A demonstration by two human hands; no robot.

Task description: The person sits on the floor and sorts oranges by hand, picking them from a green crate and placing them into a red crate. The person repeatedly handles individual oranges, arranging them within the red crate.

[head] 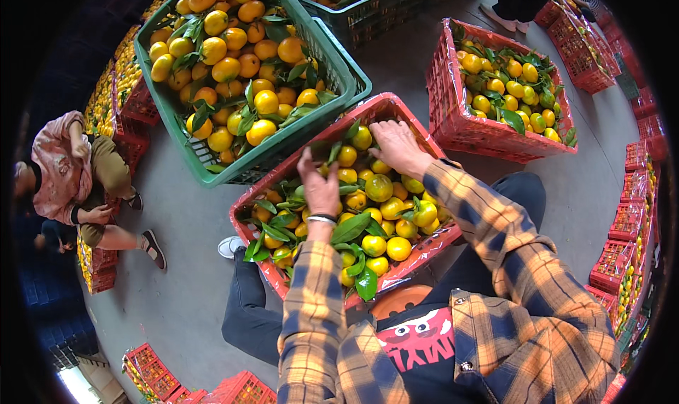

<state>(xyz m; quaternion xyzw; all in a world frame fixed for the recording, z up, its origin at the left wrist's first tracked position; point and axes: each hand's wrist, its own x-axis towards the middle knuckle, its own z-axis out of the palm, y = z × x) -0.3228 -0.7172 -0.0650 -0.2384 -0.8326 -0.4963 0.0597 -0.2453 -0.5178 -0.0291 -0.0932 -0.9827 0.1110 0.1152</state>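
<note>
In front of me a red plastic crate (pixel 404 272), lined with clear film, holds yellow-orange mandarins (pixel 392 209) with green leaves (pixel 351 228). My left hand (pixel 320 189) is over the fruit near the crate's far left side, thumb and fingers apart among leaves. Near the far right wall, my right hand (pixel 397 144) bends its fingers beside a greenish-yellow mandarin (pixel 362 138). Whether it grips that fruit is unclear. A larger greenish mandarin (pixel 379 187) lies between and below the hands.
A green crate (pixel 212 175) of leafy mandarins stands at the far left, against the red one. Another full red crate (pixel 477 133) is to the right. A seated person (pixel 63 165) is at left, beside stacked crates. More red crates (pixel 626 218) line the right side.
</note>
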